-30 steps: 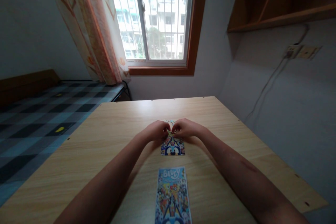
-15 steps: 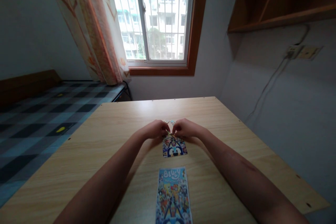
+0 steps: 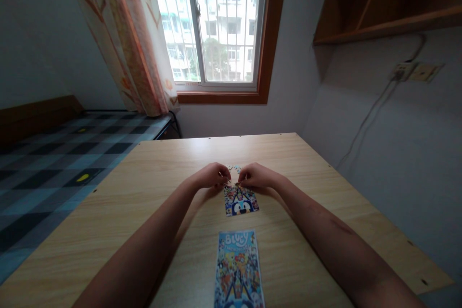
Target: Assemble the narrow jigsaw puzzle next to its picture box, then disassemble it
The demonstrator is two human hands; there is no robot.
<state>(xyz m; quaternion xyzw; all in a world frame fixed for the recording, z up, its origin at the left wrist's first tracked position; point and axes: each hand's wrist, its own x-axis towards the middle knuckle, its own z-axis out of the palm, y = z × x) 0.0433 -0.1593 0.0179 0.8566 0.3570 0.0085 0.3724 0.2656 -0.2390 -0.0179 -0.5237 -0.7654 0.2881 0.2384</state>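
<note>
A partly joined jigsaw puzzle [image 3: 241,200] lies flat on the wooden table, its near edge showing a blue dog's face. At its upper left corner is my left hand [image 3: 215,175], thumb and fingers pinched on what looks like a small puzzle piece. My right hand [image 3: 255,176] pinches a dark puzzle piece [image 3: 237,184] at the puzzle's upper edge; the fingers partly cover it. Beyond the fingertips lie several loose puzzle pieces [image 3: 235,168], some hidden behind the hands. Closer to me rests a "Bluey" picture sheet or box [image 3: 238,264], cut off by the frame's bottom.
The wooden table [image 3: 151,163] reaches toward the window [image 3: 227,29]. To the left stands a bed [image 3: 72,154] with a checked cover, beside a flowered curtain [image 3: 126,33]. A wooden shelf [image 3: 390,24] and a plugged-in cable [image 3: 371,110] are on the right wall.
My left hand has drawn slightly left, away from the right fingertips, uncovering more loose pieces. The puzzle has shifted a touch to the right. My right hand stays nearly in place.
</note>
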